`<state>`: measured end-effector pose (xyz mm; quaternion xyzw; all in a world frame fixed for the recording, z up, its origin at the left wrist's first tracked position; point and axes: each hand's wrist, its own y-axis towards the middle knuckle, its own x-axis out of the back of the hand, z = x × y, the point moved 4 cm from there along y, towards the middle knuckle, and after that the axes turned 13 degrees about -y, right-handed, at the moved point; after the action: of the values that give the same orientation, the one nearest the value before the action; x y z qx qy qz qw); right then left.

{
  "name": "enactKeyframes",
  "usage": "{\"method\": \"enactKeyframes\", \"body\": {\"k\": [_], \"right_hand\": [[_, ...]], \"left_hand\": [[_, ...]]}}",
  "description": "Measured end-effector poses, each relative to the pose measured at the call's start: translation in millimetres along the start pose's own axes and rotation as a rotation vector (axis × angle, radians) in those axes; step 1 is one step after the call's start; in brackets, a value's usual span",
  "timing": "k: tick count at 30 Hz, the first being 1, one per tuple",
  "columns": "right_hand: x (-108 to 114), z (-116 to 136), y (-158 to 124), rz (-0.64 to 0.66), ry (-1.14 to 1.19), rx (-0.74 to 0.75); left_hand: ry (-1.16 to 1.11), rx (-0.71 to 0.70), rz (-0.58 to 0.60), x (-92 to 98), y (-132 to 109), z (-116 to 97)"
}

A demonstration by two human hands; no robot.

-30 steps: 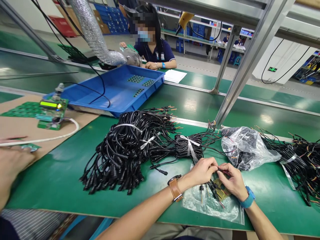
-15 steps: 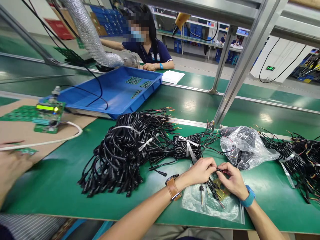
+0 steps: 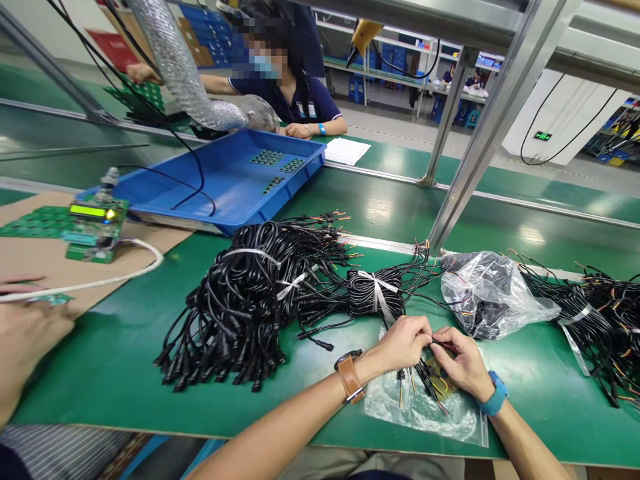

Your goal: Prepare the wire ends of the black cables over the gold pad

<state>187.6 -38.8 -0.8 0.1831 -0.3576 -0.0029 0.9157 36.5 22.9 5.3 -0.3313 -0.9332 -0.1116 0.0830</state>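
My left hand (image 3: 404, 341) and my right hand (image 3: 461, 359) meet over the bench, fingertips pinched close together on a thin black cable (image 3: 434, 342). The exact spot they grip is partly hidden by the fingers. Below them, several cable ends (image 3: 431, 380) with bare coloured wires hang over a clear plastic bag (image 3: 400, 420) lying flat. A tan perforated piece (image 3: 447, 388) shows under the right hand. Just behind the left hand lies a bundle of black cables (image 3: 375, 293) tied with a white strip.
To the left is a large heap of connector cables (image 3: 230, 307). A filled clear bag (image 3: 493, 293) and more cables (image 3: 595, 320) lie to the right. Behind are a blue tray (image 3: 230, 213) and a metal post (image 3: 480, 127). A co-worker's hand (image 3: 30, 340) rests near a circuit board (image 3: 97, 230).
My hands stay pinched on the cable with barely any shift. At the left, the co-worker's hand has moved slightly; across the bench, another person's hand now holds green boards.
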Motion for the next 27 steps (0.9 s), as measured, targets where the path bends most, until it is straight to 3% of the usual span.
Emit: {"method": "enactKeyframes", "body": {"k": [10,14,17,20,21,24,27], "right_hand": [[1,2,2,0.017,-0.032,0.029],[15,6,4,0.016,-0.065,0.055],[45,-2,5,-0.141,-0.155,0.046],[79,-20,5,-0.428,-0.412,-0.040],[84,-26,6,-0.436,-0.528,-0.050],[80,-39,13,-0.247,-0.814,-0.033],[71,-45,15,-0.132,-0.902,-0.041]], "left_hand": [[-0.011,-0.007,-0.001,0.7,1,2],[-0.022,-0.058,-0.018,2.8,0,-6],[0.007,-0.154,0.002,8.9,-5,-19],[0.133,-0.283,0.132,10.5,-10,-29],[0.195,-0.318,0.164,10.0,-11,-31],[0.395,-0.419,0.104,7.8,-10,-35],[0.586,-0.529,-0.029,1.9,-4,-39]]}}
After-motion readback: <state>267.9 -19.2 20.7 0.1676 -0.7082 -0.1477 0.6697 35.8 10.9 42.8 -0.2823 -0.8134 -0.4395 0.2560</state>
